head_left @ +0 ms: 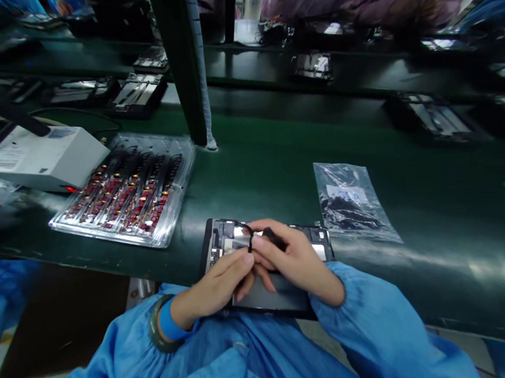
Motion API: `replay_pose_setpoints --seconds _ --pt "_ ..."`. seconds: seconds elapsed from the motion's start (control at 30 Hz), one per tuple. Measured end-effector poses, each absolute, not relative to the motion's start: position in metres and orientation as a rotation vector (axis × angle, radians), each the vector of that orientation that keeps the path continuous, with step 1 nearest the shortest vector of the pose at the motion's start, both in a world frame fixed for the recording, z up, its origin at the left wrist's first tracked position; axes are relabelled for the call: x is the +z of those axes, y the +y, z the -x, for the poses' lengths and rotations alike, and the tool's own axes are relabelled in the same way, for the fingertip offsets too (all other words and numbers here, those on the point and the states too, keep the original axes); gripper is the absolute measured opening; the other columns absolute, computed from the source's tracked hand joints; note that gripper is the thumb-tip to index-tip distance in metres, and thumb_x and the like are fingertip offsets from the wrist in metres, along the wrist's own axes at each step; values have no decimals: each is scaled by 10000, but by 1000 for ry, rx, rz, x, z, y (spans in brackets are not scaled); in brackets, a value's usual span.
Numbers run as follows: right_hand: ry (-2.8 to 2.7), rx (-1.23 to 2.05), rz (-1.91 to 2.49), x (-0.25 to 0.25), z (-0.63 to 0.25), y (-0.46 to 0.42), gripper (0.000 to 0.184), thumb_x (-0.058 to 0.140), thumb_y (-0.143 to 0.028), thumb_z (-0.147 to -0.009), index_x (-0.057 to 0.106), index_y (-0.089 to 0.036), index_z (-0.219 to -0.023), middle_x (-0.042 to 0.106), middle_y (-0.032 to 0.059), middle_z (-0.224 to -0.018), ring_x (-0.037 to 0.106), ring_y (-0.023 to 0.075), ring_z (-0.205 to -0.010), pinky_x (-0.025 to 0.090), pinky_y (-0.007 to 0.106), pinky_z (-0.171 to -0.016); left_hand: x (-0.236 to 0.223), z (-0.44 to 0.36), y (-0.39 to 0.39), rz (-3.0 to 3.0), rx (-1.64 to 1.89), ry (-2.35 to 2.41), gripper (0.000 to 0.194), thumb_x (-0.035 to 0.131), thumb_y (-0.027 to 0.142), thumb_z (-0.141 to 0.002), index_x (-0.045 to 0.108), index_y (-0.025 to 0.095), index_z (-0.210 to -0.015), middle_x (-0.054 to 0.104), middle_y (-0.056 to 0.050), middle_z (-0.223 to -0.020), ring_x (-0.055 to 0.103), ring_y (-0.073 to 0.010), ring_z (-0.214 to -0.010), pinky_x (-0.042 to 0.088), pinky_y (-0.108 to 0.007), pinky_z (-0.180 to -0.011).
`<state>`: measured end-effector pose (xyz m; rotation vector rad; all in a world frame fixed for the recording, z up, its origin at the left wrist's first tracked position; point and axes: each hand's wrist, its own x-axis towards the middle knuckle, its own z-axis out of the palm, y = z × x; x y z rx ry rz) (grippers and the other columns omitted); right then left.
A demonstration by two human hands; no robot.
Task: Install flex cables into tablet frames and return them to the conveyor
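Note:
An opened tablet-like device [268,295] lies at the bench's front edge, partly over my lap, its inner parts showing. Both hands are above it, close together. A short black cable [250,232] curves between my fingertips. My left hand [219,283] is closed, thumb and forefinger pinching the cable's lower end. My right hand [297,257] is closed too, its thumb and forefinger at the cable's upper part. A dark piece [275,238] sticks out between the right thumb and forefinger; its kind is unclear. The fingers hide part of the device.
To the left, a clear plastic tray [163,231] holds rows of small red boards with black wires, beside a white scanner-like box [57,155]. A clear bag [351,203] of small black parts lies to the right. A post [189,96] rises ahead; devices line the conveyor beyond, with co-workers opposite.

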<state>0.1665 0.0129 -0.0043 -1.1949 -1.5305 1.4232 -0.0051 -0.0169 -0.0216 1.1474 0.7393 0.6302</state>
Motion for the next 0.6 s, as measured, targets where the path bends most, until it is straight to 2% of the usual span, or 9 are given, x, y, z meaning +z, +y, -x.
replay_pose_setpoints --seconds 0.07,0.13,0.2,0.33,0.43,0.5,0.6 --pt "-1506 1442 1207 -7 -156 10 270 535 -446 -901 680 -219 -918 624 -32 -580 526 111 -394 409 233 -393 -18 4 -17 -1278 651 803 502 316 500 -987 680 156 -954 636 -63 -687 503 -132 -553 414 -268 -543" --pt "-1581 1176 1244 -10 -153 8 225 544 -386 -908 666 -215 -826 646 -9 -627 592 135 -504 457 251 -481 -18 5 -17 -1481 859 978 328 442 422 -964 660 177 -984 663 -80 -858 598 -178 -778 473 -301 -716" --pt "-1743 813 1210 -12 -153 6 153 565 -289 -898 657 -213 -803 682 28 -737 636 164 -664 485 274 -600 -19 7 -16 -1674 1130 1217 159 564 307 -911 638 196 -996 649 -60 -907 594 -183 -866 461 -307 -795" --pt "-2100 417 1055 -12 -154 -1 146 519 -170 -901 655 -198 -853 684 60 -763 635 182 -713 475 295 -648 -20 8 -14 -1840 1320 1452 28 615 209 -865 629 194 -885 562 10 -687 544 -140 -682 431 -269 -688" --pt "-2203 252 983 -10 -151 -5 176 507 -137 -894 657 -189 -817 694 62 -754 624 179 -674 460 290 -609 -17 7 -14 -1849 1292 1489 53 586 192 -864 636 185 -846 579 7 -679 551 -136 -664 431 -269 -673" --pt "-2197 261 920 -10 -149 -6 190 501 -115 -888 659 -171 -798 696 61 -739 617 171 -646 455 284 -585 -15 6 -14 -1811 1261 1494 88 571 176 -842 629 178 -776 578 8 -661 550 -130 -648 430 -260 -655" --pt "-2039 587 919 -8 -153 -5 173 529 -145 -888 666 -164 -784 688 41 -699 610 144 -609 460 257 -566 -11 6 -13 -1627 1191 1492 102 561 171 -772 590 173 -675 538 24 -603 515 -109 -581 410 -232 -583"
